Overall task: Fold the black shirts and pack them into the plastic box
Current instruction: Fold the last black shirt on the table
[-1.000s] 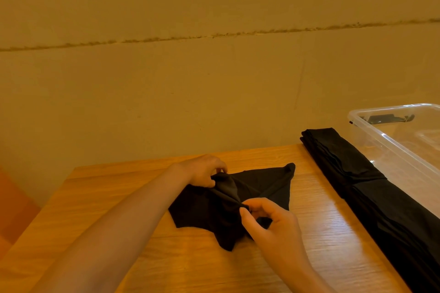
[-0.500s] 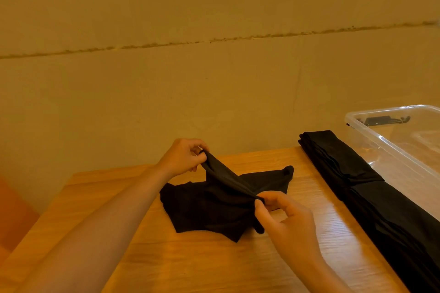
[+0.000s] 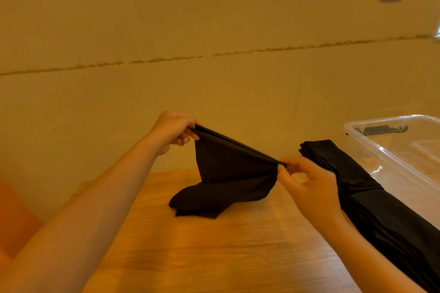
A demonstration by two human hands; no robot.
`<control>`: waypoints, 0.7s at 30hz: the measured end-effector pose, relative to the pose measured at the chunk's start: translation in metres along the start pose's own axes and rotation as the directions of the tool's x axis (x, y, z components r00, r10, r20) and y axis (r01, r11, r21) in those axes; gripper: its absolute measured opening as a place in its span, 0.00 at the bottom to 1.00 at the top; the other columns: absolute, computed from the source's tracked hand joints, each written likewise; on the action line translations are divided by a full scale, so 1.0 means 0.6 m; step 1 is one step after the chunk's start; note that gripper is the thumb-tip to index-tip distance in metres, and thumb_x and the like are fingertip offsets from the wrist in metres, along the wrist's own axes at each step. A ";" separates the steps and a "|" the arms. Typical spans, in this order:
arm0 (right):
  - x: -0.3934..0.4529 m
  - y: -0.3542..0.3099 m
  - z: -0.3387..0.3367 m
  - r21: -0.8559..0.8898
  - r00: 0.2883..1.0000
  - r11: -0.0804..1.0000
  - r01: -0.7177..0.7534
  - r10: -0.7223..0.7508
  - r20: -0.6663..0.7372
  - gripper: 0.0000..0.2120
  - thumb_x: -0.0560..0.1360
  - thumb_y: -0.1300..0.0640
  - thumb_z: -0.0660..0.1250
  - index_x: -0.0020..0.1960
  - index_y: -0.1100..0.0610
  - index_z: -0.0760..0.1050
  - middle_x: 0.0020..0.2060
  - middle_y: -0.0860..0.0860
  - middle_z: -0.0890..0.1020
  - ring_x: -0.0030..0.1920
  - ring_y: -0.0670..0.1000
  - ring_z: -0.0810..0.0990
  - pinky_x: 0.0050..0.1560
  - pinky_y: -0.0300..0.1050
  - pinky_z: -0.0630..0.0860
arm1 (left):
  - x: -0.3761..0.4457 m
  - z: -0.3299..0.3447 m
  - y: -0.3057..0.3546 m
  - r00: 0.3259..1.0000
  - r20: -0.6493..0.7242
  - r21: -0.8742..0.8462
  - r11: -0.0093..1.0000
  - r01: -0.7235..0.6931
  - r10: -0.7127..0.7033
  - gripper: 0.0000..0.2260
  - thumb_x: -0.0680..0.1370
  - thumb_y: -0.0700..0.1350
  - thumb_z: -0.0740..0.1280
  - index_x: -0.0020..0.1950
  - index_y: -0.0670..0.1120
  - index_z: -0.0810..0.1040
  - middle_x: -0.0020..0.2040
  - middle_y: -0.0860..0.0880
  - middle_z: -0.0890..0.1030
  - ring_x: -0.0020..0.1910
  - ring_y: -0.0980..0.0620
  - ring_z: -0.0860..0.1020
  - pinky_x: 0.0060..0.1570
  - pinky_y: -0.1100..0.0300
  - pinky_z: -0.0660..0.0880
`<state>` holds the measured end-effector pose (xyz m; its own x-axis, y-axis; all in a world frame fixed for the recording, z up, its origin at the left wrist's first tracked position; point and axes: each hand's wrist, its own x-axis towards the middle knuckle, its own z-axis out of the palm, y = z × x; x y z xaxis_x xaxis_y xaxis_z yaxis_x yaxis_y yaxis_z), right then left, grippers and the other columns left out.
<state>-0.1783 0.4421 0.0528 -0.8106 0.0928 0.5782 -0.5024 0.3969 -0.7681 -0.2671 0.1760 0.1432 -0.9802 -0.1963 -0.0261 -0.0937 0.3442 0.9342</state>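
- Left hand point(image 3: 172, 129) and right hand point(image 3: 307, 183) each pinch the top edge of the shirt point(image 3: 228, 173), lifted above the table point(image 3: 214, 245) — its lower part rests there
- Risk: thin pinches may slip, letting the cloth bunch
- Held edge slopes from upper left down to right; stack point(image 3: 357, 188) lies beside the box point(image 3: 404, 150)

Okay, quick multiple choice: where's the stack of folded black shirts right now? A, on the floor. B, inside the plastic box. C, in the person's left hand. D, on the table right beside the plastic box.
D: the stack of folded black shirts lies on the table along the near wall of the plastic box, while the left hand and right hand hold up a separate shirt.
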 end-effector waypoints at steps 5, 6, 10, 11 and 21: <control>0.089 -0.046 -0.027 0.020 1.000 1.000 -0.002 0.003 -0.025 0.11 0.73 0.60 0.70 0.44 0.43 0.78 0.37 0.39 0.82 0.40 0.35 0.81 0.42 0.25 0.73 | -0.023 -0.038 0.081 0.998 -0.056 -0.037 0.999 0.004 -0.006 0.06 0.76 0.38 0.62 0.46 0.40 0.80 0.31 0.44 0.83 0.20 0.53 0.69 0.22 0.65 0.65; 0.108 -0.057 -0.033 0.038 1.000 0.999 -0.008 0.008 -0.018 0.10 0.74 0.60 0.70 0.44 0.44 0.78 0.37 0.39 0.82 0.39 0.35 0.81 0.41 0.25 0.73 | -0.028 -0.045 0.096 0.997 -0.071 -0.040 0.999 0.004 -0.007 0.05 0.76 0.38 0.62 0.46 0.40 0.78 0.30 0.44 0.83 0.20 0.54 0.69 0.21 0.66 0.63; 0.180 -0.103 -0.054 0.050 1.000 0.999 0.002 -0.003 0.028 0.05 0.75 0.58 0.69 0.46 0.48 0.80 0.37 0.41 0.83 0.37 0.35 0.80 0.38 0.26 0.73 | -0.040 -0.070 0.143 0.993 -0.115 -0.030 0.999 -0.041 0.037 0.04 0.76 0.40 0.63 0.48 0.41 0.75 0.33 0.46 0.84 0.20 0.55 0.72 0.18 0.68 0.61; 0.195 -0.113 -0.058 0.055 1.000 0.998 0.002 -0.003 0.028 0.05 0.75 0.58 0.69 0.46 0.49 0.80 0.36 0.41 0.83 0.36 0.35 0.80 0.37 0.27 0.73 | -0.044 -0.078 0.152 0.994 -0.100 -0.030 0.998 -0.055 0.052 0.04 0.76 0.41 0.64 0.49 0.42 0.76 0.35 0.46 0.85 0.21 0.55 0.74 0.18 0.68 0.62; 0.249 -0.149 -0.079 0.028 0.984 0.997 -0.077 0.071 0.165 0.06 0.75 0.59 0.68 0.42 0.50 0.80 0.36 0.49 0.82 0.37 0.44 0.78 0.43 0.37 0.76 | -0.091 -0.123 0.166 0.971 0.042 0.286 0.928 -0.238 0.236 0.08 0.72 0.45 0.75 0.46 0.42 0.83 0.36 0.47 0.84 0.23 0.57 0.69 0.31 0.64 0.69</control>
<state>-0.2404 0.4639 0.2211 -0.8829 -0.0310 0.4686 -0.4468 0.3624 -0.8179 -0.2100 0.1534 0.2640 -0.9811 -0.0709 0.1802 0.0964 0.6285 0.7718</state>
